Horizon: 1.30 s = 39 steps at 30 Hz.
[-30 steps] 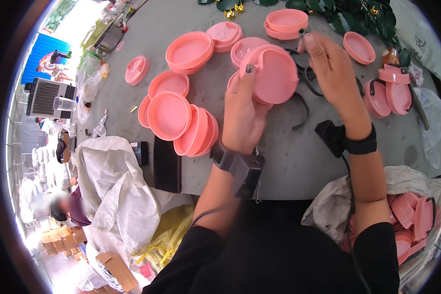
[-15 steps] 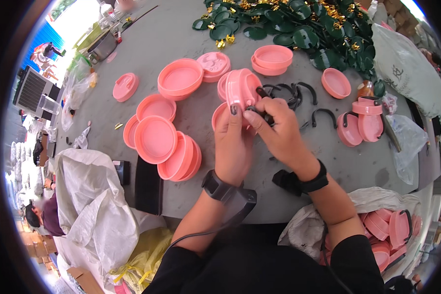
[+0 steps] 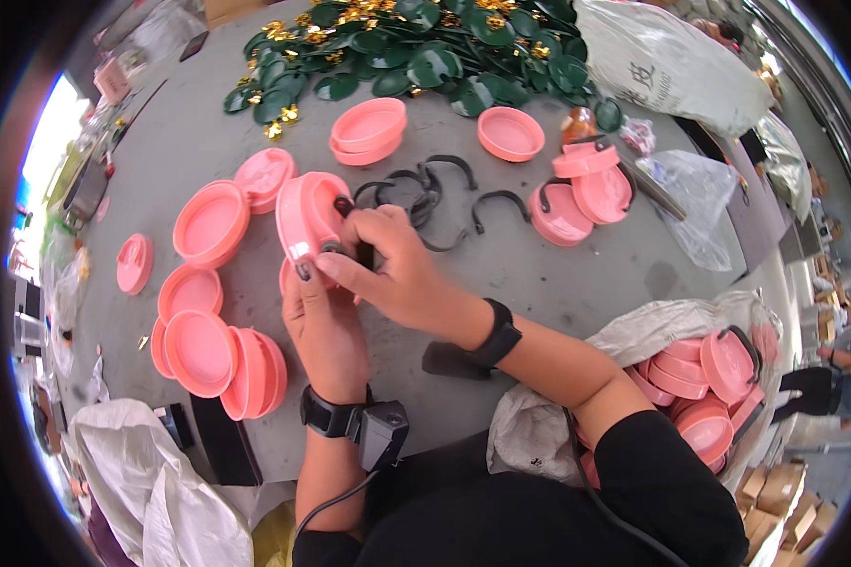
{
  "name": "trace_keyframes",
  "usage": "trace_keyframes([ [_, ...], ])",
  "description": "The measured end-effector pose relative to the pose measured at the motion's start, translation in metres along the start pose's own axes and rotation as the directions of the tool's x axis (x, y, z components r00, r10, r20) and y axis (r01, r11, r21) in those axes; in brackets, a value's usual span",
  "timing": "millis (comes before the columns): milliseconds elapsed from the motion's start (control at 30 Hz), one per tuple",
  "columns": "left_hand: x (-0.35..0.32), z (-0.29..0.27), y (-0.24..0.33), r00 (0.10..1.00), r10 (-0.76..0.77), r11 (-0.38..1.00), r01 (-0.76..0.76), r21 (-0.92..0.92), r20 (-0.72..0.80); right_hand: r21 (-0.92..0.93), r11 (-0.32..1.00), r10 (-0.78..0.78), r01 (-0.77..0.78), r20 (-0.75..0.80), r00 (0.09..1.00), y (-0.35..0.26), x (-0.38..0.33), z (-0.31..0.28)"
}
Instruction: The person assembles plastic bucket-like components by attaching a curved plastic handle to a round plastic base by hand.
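My left hand (image 3: 326, 331) grips a round pink plastic case (image 3: 300, 219) from below and tilts it up on edge. The fingers of my right hand (image 3: 397, 269) are closed on a black curved handle (image 3: 365, 248) at the case's right side. One end of the handle touches the case; whether it sits in its hole is hidden by my fingers. Several loose black handles (image 3: 424, 194) lie in a tangle just beyond my right hand. To the left stand pink round trays (image 3: 203, 352), some overlapping, and a pink lid with a raised pattern (image 3: 265, 178).
Dark green discs with gold ties (image 3: 435, 61) are heaped at the far edge. Pink cases with handles (image 3: 577, 198) stand at the right, near a clear plastic bag (image 3: 695, 194). A white sack (image 3: 529, 435) of pink cases lies at lower right, and another white sack (image 3: 147, 482) at lower left.
The view has turned, so the table's things sit further left in the picture. Both hands keep their hold on the pink case and the black handle.
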<state>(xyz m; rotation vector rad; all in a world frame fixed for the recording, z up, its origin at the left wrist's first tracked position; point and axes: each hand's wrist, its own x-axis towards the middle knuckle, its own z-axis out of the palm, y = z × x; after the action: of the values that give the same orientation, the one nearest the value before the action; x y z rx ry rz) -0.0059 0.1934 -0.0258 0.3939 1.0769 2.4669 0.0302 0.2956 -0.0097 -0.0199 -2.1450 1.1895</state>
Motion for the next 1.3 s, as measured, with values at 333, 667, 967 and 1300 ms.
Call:
trace_keyframes([
  [333, -0.002, 0.001, -0.001, 1.0, 0.004, 0.993, -0.007, 0.114, 0.024, 0.085, 0.996, -0.02, 0.018, 0.016, 1.0, 0.007, -0.003, 0.003],
  [667, -0.002, 0.0, -0.01, 0.998, 0.003, 0.981, -0.014, 0.191, 0.059, 0.025, 1.0, 0.006, -0.005, -0.027, 1.0, 0.012, -0.002, -0.002],
  [967, -0.006, -0.007, -0.005, 0.996, 0.049, 0.965, -0.028, 0.259, -0.073, 0.446, 0.873, 0.221, -0.198, 0.0, 0.975, 0.006, 0.001, 0.016],
  [1300, 0.001, 0.003, -0.002, 0.993, 0.118, 0.964, -0.11, 0.242, -0.02, 0.47, 0.782, 0.264, -0.409, 0.345, 0.901, 0.012, 0.011, -0.007],
])
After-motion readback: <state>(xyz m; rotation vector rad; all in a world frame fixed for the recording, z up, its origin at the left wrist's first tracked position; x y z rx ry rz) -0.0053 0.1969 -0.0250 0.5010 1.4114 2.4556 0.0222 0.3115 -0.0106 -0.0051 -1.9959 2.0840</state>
